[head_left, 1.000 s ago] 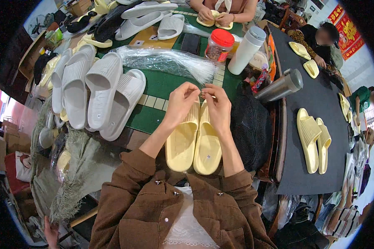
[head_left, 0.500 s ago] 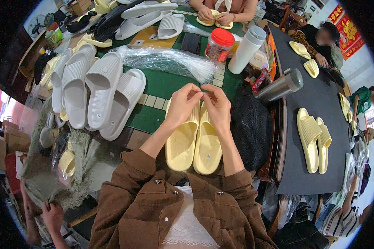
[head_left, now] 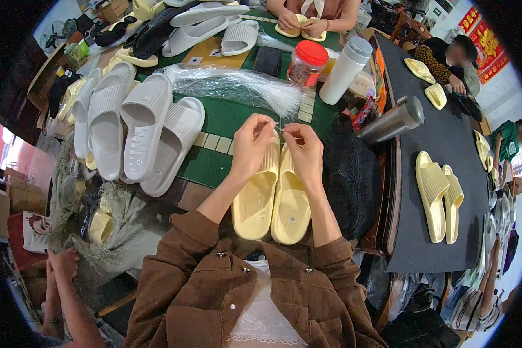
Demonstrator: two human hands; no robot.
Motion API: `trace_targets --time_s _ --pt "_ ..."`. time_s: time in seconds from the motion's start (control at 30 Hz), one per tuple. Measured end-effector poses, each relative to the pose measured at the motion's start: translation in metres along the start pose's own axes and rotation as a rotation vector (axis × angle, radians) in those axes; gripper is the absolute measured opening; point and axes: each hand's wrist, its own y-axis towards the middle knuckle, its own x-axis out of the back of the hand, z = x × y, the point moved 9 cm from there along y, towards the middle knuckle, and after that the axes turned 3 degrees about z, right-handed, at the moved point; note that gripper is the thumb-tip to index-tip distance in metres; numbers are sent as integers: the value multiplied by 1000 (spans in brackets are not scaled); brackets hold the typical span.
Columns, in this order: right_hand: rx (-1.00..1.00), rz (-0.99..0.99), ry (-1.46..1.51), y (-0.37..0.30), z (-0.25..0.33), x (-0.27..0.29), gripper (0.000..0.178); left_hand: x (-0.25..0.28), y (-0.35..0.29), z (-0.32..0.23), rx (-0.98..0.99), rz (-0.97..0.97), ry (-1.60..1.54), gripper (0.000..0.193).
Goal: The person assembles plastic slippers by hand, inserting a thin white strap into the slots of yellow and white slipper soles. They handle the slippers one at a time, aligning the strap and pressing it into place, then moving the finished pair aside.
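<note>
My left hand (head_left: 249, 148) and my right hand (head_left: 306, 153) meet over the toe end of a pair of pale yellow slippers. Both pinch a thin, clear-white plastic tie (head_left: 279, 127) between thumb and fingertips, just above the straps. The left slipper (head_left: 251, 211) and the right slipper (head_left: 290, 214) lie side by side, heels toward me; the hands partly hide their straps. Beyond them, a bundle of similar thin plastic ties (head_left: 238, 87) lies in a clear wrapper.
Several grey slippers (head_left: 145, 127) are heaped at left. A red-lidded jar (head_left: 305, 64), white bottle (head_left: 347, 69) and steel tumbler (head_left: 393, 120) stand at right. Yellow slippers (head_left: 432, 191) lie on a dark side table (head_left: 412, 249). Another person's hands (head_left: 301, 26) handle yellow slippers opposite; another's (head_left: 62, 264) are lower left.
My fingertips have moved slightly apart, and more of the thin tie shows between them. At lower left, the other person's hands have come closer together and away from the mesh sack.
</note>
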Motion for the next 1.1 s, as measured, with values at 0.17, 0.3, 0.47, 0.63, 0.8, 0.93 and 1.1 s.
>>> trace_targets --time_s 0.17,0.3,0.47,0.63,0.8,0.93,1.1 --pt "-31 -14 44 0 -9 0 11 -9 -1 -2 42 89 27 9" --pt "-14 22 98 0 -3 -5 15 -17 -3 -8 -6 160 183 11" --pt "46 67 120 0 3 -9 19 -13 -2 -3 10 127 114 11" --pt "69 52 110 0 7 -6 18 -12 -2 -9 43 133 163 11" --pt "53 59 5 0 -1 -6 13 -6 -3 -6 35 49 75 11" --pt "44 33 -8 1 -4 -4 9 -4 -2 -4 27 40 46 11" --pt "25 39 12 1 -5 -5 8 -9 -1 -3 32 95 14 10"
